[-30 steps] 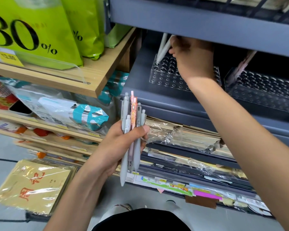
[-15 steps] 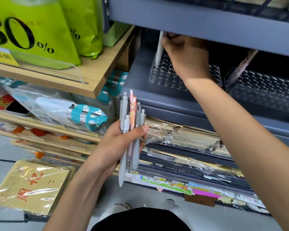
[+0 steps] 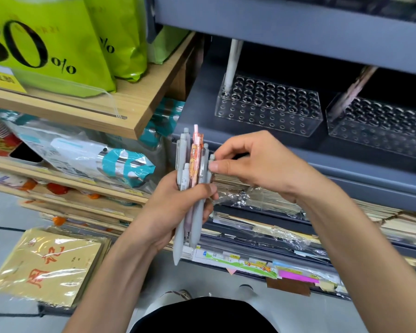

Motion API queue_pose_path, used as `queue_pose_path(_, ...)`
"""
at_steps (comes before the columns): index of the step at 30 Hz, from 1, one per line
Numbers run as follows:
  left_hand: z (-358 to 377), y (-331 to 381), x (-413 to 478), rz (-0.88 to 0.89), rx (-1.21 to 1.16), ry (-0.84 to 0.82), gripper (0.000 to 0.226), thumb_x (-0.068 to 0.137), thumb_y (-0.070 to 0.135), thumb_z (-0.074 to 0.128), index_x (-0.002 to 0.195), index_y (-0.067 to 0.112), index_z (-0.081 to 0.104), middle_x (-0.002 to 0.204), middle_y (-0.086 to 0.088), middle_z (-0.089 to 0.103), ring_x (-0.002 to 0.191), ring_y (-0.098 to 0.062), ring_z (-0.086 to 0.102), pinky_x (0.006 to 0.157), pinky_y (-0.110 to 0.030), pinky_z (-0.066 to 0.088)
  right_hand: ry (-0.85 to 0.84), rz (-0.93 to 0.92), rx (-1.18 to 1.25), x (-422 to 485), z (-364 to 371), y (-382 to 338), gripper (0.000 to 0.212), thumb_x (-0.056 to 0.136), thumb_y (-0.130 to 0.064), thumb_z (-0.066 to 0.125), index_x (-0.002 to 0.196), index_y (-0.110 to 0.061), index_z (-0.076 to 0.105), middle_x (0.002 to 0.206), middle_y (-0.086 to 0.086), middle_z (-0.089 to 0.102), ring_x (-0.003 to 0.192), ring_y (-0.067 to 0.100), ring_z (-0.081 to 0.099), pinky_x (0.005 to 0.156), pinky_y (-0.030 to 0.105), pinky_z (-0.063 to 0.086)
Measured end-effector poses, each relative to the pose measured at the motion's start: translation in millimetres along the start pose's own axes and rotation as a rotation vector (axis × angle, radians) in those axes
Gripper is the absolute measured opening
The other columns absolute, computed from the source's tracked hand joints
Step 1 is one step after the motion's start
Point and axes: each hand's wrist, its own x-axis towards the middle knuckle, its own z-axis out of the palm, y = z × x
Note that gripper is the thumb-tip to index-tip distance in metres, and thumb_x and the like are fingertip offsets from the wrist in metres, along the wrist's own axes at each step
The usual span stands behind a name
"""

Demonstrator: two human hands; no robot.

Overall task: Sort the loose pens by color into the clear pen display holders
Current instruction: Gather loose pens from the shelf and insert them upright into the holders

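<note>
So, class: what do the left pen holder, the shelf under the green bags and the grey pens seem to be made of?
Left pen holder: clear hard plastic, probably acrylic; the grey shelf shows through its glossy walls.
Shelf under the green bags: wood or wood-look laminate; pale straight grain, matt.
Grey pens: likely matt plastic; even colour, no shine.

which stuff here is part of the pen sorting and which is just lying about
Job: pens in left hand; right hand pinching one; left holder with grey pen; right holder with pink pen.
Lying about: green bags; notebooks; teal pack.
</note>
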Motion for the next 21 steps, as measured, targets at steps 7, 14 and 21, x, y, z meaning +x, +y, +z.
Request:
queue_pose_path(7, 11, 2, 7, 0.016, -0.120, 0.133, 0.004, 0.094, 0.008, 0.059, 0.094, 0.005, 0.061, 0.078, -0.015, 0.074, 0.058, -0.030, 0.070, 0.054, -0.034, 0.057, 0.132, 0.015, 0.192, -5, -1, 7, 0.003, 0.086, -0.012, 0.071, 0.085, -0.010, 0.069, 0.067, -0.001, 0.061, 0.044, 0.008, 0.047, 0.036, 0.019, 0.032)
queue_pose_path(14, 6, 3, 6, 0.010, -0.159, 0.243, 0.009, 0.093, 0.015, 0.064, 0.085, 0.010, 0.062, 0.073, -0.014, 0.070, 0.065, -0.032, 0.072, 0.054, -0.033, 0.057, 0.373, -0.256, 0.541, -4, -14, -7, 0.002, 0.090, -0.011, 0.054, 0.090, -0.009, 0.055, 0.075, 0.014, 0.069, 0.059, 0.026, 0.061, 0.051, 0.031, 0.049)
queue_pose_path(21, 5, 2, -4, 0.027, -0.103, 0.170, 0.021, 0.081, 0.031, 0.071, 0.072, 0.017, 0.059, 0.065, -0.005, 0.057, 0.047, -0.018, 0.052, 0.045, -0.028, 0.047, 0.858, -0.447, 0.564, 18, -37, -20, 0.015, 0.091, -0.001, 0.056, 0.083, -0.012, 0.061, 0.077, 0.007, 0.072, 0.068, 0.024, 0.070, 0.069, 0.036, 0.058)
